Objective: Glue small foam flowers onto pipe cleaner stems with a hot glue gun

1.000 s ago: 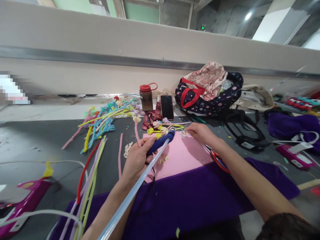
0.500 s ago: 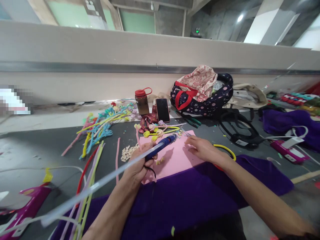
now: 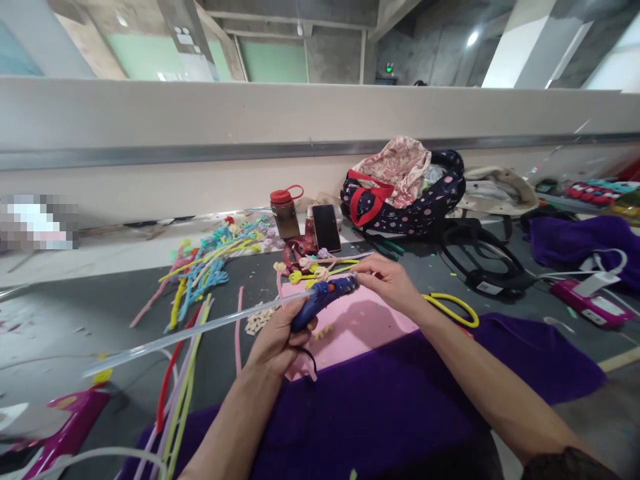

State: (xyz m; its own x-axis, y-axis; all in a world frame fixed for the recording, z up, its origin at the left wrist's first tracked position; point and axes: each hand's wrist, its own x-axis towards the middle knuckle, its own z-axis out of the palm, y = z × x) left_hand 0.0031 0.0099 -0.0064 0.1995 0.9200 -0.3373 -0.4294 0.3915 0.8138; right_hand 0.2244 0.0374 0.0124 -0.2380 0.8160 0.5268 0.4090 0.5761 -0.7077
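My left hand (image 3: 280,337) is wrapped round the handle of a blue hot glue gun (image 3: 315,309), its nozzle pointing right. A long clear glue stick (image 3: 200,331) juts from the gun's rear toward the left. A pink fuzzy stem with a pale flower tip (image 3: 279,268) passes behind this hand, its lower end showing below. My right hand (image 3: 387,280) is closed in a pinch at the nozzle; what its fingertips hold is too small to tell. Beneath both lies a pink sheet (image 3: 370,323) with small yellow bits (image 3: 324,332). Pale short pieces (image 3: 257,323) are heaped beside my left hand.
Fuzzy-stem flowers (image 3: 213,257) are piled at back left; long stems (image 3: 187,380) lie nearer. A magenta glue gun (image 3: 75,427) sits front left. Behind are a bottle (image 3: 285,217), a phone (image 3: 326,228) and a bag (image 3: 400,193). Purple cloth (image 3: 380,413) covers the front edge.
The glue gun has turned, so its glue stick now swings out to the left. My right hand moved away from the small flowers, opened somewhat, then came to the nozzle in a pinch.
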